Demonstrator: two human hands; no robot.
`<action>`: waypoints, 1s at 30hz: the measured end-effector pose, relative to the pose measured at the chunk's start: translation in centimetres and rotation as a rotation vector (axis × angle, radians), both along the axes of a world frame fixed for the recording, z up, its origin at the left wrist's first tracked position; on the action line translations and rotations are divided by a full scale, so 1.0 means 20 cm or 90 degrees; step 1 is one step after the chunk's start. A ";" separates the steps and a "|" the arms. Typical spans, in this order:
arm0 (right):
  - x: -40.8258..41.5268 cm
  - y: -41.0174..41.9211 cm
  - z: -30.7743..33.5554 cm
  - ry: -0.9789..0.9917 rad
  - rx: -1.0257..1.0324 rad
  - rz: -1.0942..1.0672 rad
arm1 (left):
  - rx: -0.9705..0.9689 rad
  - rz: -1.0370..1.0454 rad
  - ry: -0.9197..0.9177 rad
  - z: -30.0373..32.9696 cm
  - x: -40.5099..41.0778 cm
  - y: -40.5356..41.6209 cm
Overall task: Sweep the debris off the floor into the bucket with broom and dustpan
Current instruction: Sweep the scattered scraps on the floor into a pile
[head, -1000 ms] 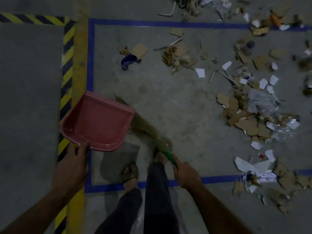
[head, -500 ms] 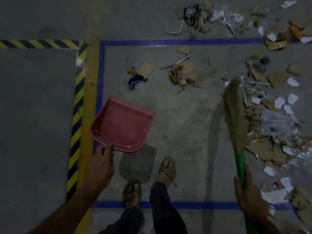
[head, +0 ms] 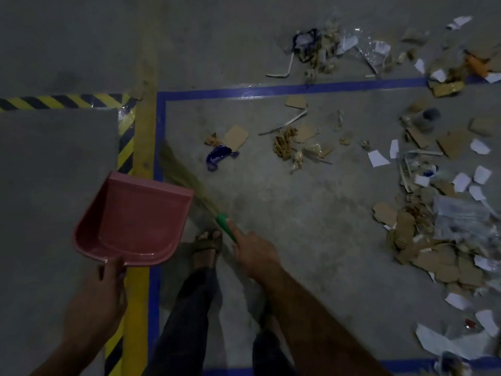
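My left hand [head: 99, 299] grips the handle of a pink dustpan [head: 132, 218], which hangs empty above the floor at the left. My right hand [head: 253, 252] grips the green handle of a straw broom [head: 187, 183], forefinger stretched along it. The broom's bristles point up-left, behind the dustpan's right edge. Debris of cardboard scraps, white paper and clear plastic [head: 444, 223] lies heaped on the floor at the right. A smaller scatter with a blue wrapper [head: 218, 156] lies ahead. No bucket is in view.
Blue tape [head: 271, 89] frames a rectangle on the grey concrete floor. Yellow-black hazard tape [head: 126, 139] and a yellow line run along its left side. My sandalled feet [head: 207, 245] stand between the dustpan and the broom hand. More litter [head: 320, 52] lies beyond the blue line.
The broom has swung from the debris heap on the right back to the left, beside the dustpan. The view has shifted so the floor markings sit lower and farther right.
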State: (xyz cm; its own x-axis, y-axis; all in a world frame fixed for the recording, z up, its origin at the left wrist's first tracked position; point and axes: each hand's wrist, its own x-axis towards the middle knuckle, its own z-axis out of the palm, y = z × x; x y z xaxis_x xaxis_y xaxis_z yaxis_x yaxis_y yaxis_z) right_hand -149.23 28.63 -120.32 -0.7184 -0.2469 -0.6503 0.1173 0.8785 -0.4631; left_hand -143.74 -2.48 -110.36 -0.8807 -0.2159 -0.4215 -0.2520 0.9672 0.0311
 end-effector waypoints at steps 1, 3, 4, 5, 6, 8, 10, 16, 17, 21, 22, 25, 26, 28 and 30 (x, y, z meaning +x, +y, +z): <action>-0.06 -0.04 -0.06 -0.014 0.007 -0.002 | 0.011 -0.016 -0.005 -0.04 -0.06 -0.02; -0.14 -0.06 -0.17 -0.056 0.014 -0.054 | 0.019 -0.041 -0.024 -0.10 -0.18 -0.05; -0.16 -0.04 -0.21 -0.080 0.014 -0.108 | 0.020 -0.050 -0.028 -0.13 -0.24 -0.05; -0.16 0.00 -0.26 -0.100 0.016 -0.175 | 0.021 -0.062 -0.026 -0.15 -0.30 -0.05; -0.15 0.05 -0.30 -0.112 0.023 -0.240 | 0.025 -0.074 -0.019 -0.17 -0.36 -0.03; -0.09 0.18 -0.35 -0.125 0.052 -0.344 | 0.044 -0.102 -0.002 -0.18 -0.48 0.00; -0.02 0.34 -0.36 -0.130 0.085 -0.442 | 0.069 -0.132 0.004 -0.19 -0.60 0.02; 0.04 0.92 -0.28 -0.121 0.126 -0.714 | 0.137 -0.230 -0.004 -0.21 -0.87 0.08; 0.03 1.00 -0.25 -0.109 0.133 -0.755 | 0.152 -0.247 0.004 -0.20 -0.91 0.10; 0.01 1.04 0.04 -0.043 0.143 -0.843 | 0.183 -0.266 0.025 -0.16 -1.01 0.14; 0.02 1.00 0.14 -0.017 0.128 -0.842 | 0.183 -0.264 0.024 -0.14 -1.03 0.13; 0.08 0.79 0.37 0.028 0.083 -0.771 | 0.188 -0.258 0.018 -0.07 -1.07 0.11; 0.09 0.71 0.42 0.028 0.075 -0.729 | 0.186 -0.262 0.023 -0.03 -1.08 0.09; 0.09 0.54 0.48 0.008 0.070 -0.632 | 0.167 -0.260 0.025 0.02 -1.11 0.04; 0.08 0.36 0.47 -0.031 0.060 -0.526 | 0.144 -0.247 0.021 0.07 -1.14 -0.02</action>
